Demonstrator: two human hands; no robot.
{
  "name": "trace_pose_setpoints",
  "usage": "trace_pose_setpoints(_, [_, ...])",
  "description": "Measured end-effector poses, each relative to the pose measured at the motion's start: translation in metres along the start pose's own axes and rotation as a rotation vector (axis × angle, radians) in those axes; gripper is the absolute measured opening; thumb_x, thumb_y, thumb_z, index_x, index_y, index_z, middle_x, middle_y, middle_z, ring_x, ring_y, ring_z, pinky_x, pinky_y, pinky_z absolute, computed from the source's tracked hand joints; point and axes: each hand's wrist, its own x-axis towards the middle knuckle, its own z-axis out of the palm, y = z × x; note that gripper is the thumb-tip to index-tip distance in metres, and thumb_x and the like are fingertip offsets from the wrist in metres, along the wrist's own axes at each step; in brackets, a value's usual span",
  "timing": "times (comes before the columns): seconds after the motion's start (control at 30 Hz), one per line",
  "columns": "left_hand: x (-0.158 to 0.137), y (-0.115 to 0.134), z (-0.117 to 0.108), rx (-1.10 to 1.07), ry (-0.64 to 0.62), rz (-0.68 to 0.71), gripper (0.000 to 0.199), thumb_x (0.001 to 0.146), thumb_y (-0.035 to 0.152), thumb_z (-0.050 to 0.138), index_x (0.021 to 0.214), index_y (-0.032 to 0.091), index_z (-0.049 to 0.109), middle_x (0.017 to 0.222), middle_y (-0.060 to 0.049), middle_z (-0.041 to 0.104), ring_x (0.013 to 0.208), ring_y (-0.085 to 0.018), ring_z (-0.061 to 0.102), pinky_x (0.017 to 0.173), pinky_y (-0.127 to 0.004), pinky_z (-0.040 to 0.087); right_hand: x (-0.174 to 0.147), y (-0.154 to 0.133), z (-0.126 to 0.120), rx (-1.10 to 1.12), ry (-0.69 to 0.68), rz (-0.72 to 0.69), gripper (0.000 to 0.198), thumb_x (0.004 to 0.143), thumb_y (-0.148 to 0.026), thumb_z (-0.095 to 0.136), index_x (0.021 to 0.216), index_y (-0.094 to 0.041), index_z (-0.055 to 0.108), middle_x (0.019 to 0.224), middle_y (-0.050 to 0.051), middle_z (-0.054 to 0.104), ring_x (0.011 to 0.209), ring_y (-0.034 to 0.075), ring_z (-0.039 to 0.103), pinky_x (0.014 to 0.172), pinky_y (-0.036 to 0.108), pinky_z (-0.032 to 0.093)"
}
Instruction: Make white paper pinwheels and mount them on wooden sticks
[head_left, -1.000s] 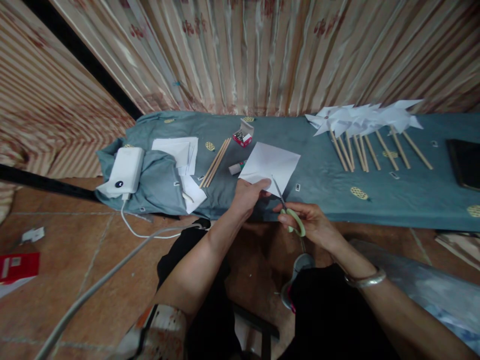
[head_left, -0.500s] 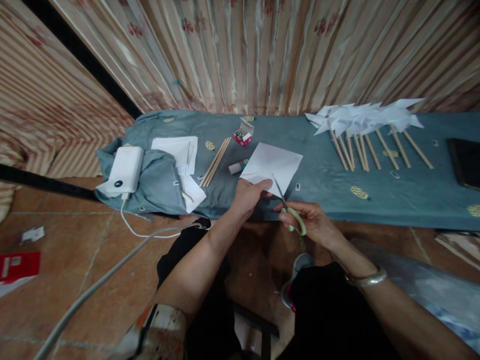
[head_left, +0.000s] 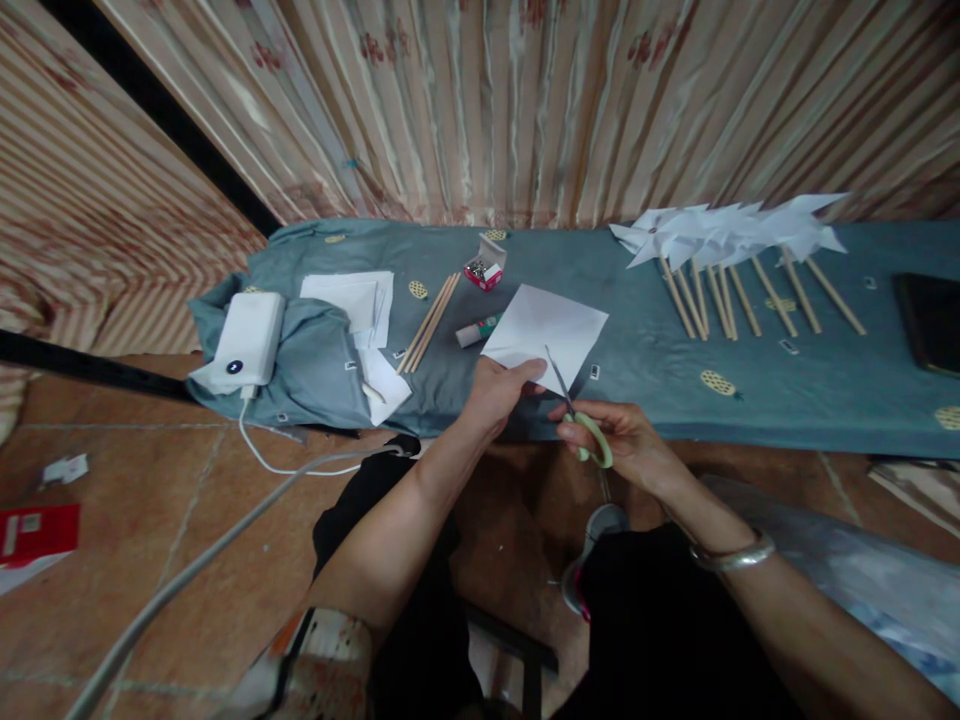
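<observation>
My left hand (head_left: 499,392) pinches the near edge of a square sheet of white paper (head_left: 551,325), thumb on top and fingers beneath. Green-handled scissors (head_left: 591,436) are in my right hand (head_left: 626,437), fingers through and around the loops. One blade lies over the paper near its right corner, pointing away from me; the other blade is hidden. Just behind the sheet lies a glue stick (head_left: 476,331), partly covered by it. A small red box of metal pins or tacks (head_left: 484,272) stands open beyond that.
Several wooden sticks (head_left: 429,325) lie left of the paper, near white sheets (head_left: 352,300) and a white power bank (head_left: 249,340) with a cable. Several paper pinwheels (head_left: 739,240) lie at the right. A dark flat device (head_left: 930,320) rests on the cloth's (head_left: 652,370) far right.
The sheet has shifted very slightly up and to the right. Both hands and the scissors hold nearly the same position.
</observation>
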Motion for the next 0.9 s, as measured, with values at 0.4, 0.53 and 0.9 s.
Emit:
trace_pose_setpoints(0.4, [-0.0019,0.0026,0.0017,0.011,0.02,-0.006,0.043,0.058,0.014,0.071,0.101,0.017,0.067,0.067,0.002,0.066,0.056,-0.012,0.058,0.048,-0.02,0.046,0.002,0.003,-0.0002,0.002,0.005,0.014,0.046,0.055,-0.057,0.08,0.076,-0.018,0.068,0.052,-0.005,0.052,0.046,0.007,0.043,0.044,0.022,0.033])
trace_pose_setpoints(0.53, [-0.0017,0.0006,0.0012,-0.008,0.001,0.007,0.046,0.056,0.016,0.073,0.102,0.017,0.067,0.068,0.002,0.067,0.057,-0.012,0.059,0.049,-0.02,0.046,0.0014,0.0009,-0.0001,-0.008,0.011,0.003,0.046,0.057,-0.058,0.079,0.076,-0.017,0.068,0.052,-0.005,0.052,0.047,0.007,0.043,0.045,0.022,0.033])
trace_pose_setpoints(0.9, [-0.0029,-0.0001,0.0026,0.009,0.03,-0.018,0.043,0.058,0.017,0.073,0.101,0.017,0.068,0.071,0.001,0.069,0.06,-0.013,0.06,0.052,-0.022,0.047,0.0016,0.0012,0.0005,0.03,0.02,0.019,0.043,0.056,-0.055,0.081,0.074,-0.018,0.068,0.052,-0.005,0.052,0.046,0.007,0.042,0.044,0.022,0.031])
